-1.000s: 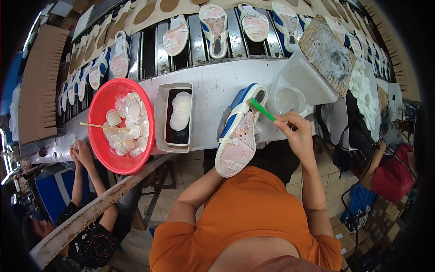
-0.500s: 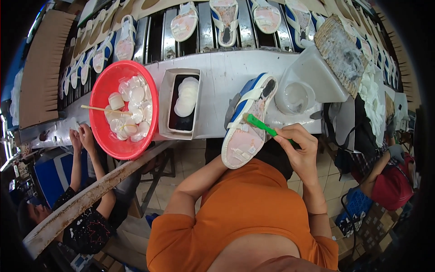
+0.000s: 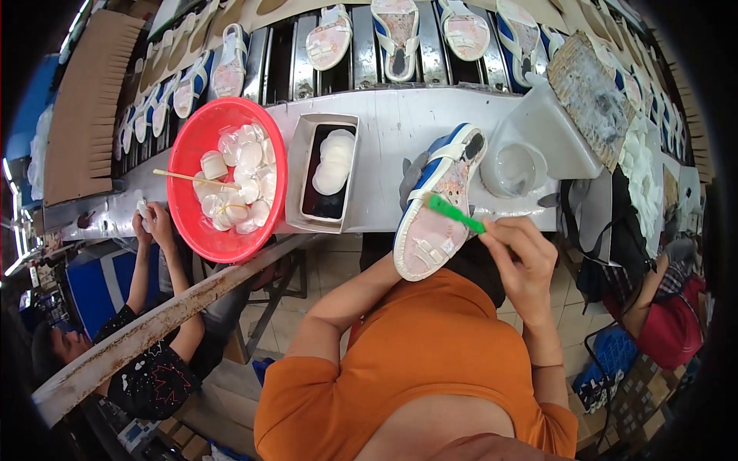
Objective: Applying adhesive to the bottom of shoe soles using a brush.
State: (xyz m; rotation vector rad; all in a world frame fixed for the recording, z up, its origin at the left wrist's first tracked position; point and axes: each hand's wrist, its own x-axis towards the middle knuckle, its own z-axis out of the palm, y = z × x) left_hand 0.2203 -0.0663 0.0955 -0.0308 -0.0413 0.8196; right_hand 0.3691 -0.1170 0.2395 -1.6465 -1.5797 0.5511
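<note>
1. Sandal [image 3: 427, 234] of white straps, blue sides and pale pink footbed, tilted over near edge of smooth grey-white table [image 3: 380, 169], with heel end toward far side.
2. Left hand [image 3: 412, 173], grey-gloved and mostly hidden, apparently clasped around sandal from left and beneath.
3. In right hand [image 3: 526, 257], pinched between thumb and fingers: slim green-handled brush [image 3: 455, 213], with bristles over footbed; contact impossible to tell.
4. Possible smear on white strap, caused by bristles straying sideways.
5. Possible slip of sandal, caused by slack left clasp under brush pressure.
6. Possible knock to round translucent plastic bowl [image 3: 513, 169], right of sandal, caused by wide right sweep.
</note>
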